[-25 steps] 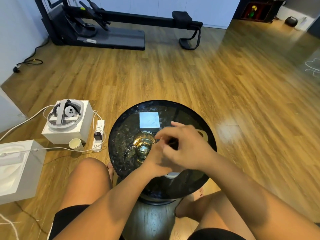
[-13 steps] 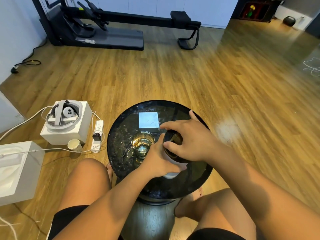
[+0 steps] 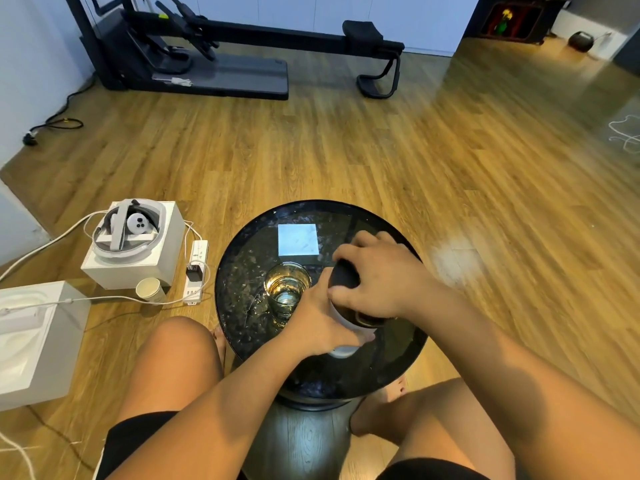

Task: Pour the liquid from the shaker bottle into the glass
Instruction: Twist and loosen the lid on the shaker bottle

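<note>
A white shaker bottle [image 3: 343, 349] with a black lid [image 3: 344, 277] stands on the round black table [image 3: 398, 355]. My left hand [image 3: 318, 320] grips the bottle's body from the left. My right hand [image 3: 379, 277] lies over the black lid with its fingers curled round it. Just left of the bottle stands a clear glass [image 3: 287, 289] with a little liquid at its bottom. Most of the bottle is hidden under my hands.
A white square coaster [image 3: 298, 239] lies at the back of the table. On the floor to the left are white boxes [image 3: 133, 251], a paper cup [image 3: 150, 290] and a power strip [image 3: 196, 268] with cables. My knees flank the table.
My right hand has shifted right and settled over the black lid, which has come into view. My left hand keeps its hold on the bottle.
</note>
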A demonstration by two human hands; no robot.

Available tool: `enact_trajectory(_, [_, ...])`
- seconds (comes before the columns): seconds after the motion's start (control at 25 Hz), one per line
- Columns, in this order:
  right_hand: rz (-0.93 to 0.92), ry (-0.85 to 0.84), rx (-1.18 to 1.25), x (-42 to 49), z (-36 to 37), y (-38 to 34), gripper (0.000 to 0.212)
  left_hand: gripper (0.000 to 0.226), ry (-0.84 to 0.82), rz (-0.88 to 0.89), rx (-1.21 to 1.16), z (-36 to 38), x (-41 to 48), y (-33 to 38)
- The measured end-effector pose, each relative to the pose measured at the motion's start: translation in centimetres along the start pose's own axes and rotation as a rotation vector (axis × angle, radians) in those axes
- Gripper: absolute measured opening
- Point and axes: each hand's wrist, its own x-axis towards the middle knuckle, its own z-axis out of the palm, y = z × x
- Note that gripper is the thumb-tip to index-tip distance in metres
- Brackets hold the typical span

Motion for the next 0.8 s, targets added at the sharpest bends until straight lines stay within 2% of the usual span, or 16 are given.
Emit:
enact_trajectory(0.08, [-0.157, -0.025, 0.132, 0.0, -0.7, 0.4, 0.049, 0.092, 0.011, 0.038, 0.023, -0.1, -0.2, 0.2])
enact_trajectory(0.16, [-0.196, -0.004, 0.159, 0.0, -0.5, 0.6, 0.048, 0.089, 0.016, 0.038, -0.011, -0.1, -0.1, 0.0])
enact_trajectory(0.2, [-0.152, 0.012, 0.094, 0.0, -0.2, 0.6, 0.059, 0.092, 0.017, 0.025, -0.040, 0.0, 0.1, -0.1])
enact_trajectory(0.28, [0.104, 0.032, -0.109, 0.0, 0.5, 0.1, 0.085, 0.099, 0.003, -0.006, -0.070, 0.3, 0.3, 0.0])
enact_trajectory(0.32, [0.224, 0.029, -0.166, 0.0, 0.6, -0.2, 0.090, 0.100, -0.001, -0.014, -0.065, 0.4, 0.4, 0.1])
enact_trajectory(0.36, [0.266, 0.017, -0.178, 0.1, 0.6, -0.5, 0.089, 0.099, 0.002, -0.018, -0.040, 0.5, 0.4, 0.1])
enact_trajectory(0.44, [0.083, -0.010, -0.119, 0.1, 0.5, -0.6, 0.084, 0.095, 0.005, -0.005, 0.007, 0.3, 0.2, 0.1])
enact_trajectory(0.52, [-0.130, -0.137, -0.025, 0.0, -0.5, -0.3, 0.095, 0.089, -0.005, 0.013, 0.030, 0.0, 0.0, -0.1])
enact_trajectory(0.56, [-0.160, -0.181, 0.014, 0.0, -1.1, -0.2, 0.097, 0.085, -0.002, 0.010, 0.031, -0.1, -0.1, -0.1])
enact_trajectory(0.64, [-0.063, -0.108, 0.011, 0.4, -1.4, 0.1, 0.092, 0.080, 0.003, -0.013, 0.006, -0.1, 0.0, 0.0])
enact_trajectory(0.72, [0.162, -0.034, -0.088, 0.6, -1.3, 0.2, 0.093, 0.081, -0.010, -0.011, 0.003, 0.0, 0.1, 0.0])
enact_trajectory(0.76, [0.211, -0.067, -0.098, 0.5, -1.1, 0.2, 0.088, 0.086, -0.020, -0.002, 0.009, 0.1, 0.2, -0.1])
enact_trajectory(0.8, [0.178, -0.111, -0.075, 0.3, -0.9, 0.0, 0.076, 0.090, -0.021, 0.005, 0.010, 0.1, 0.2, -0.2])
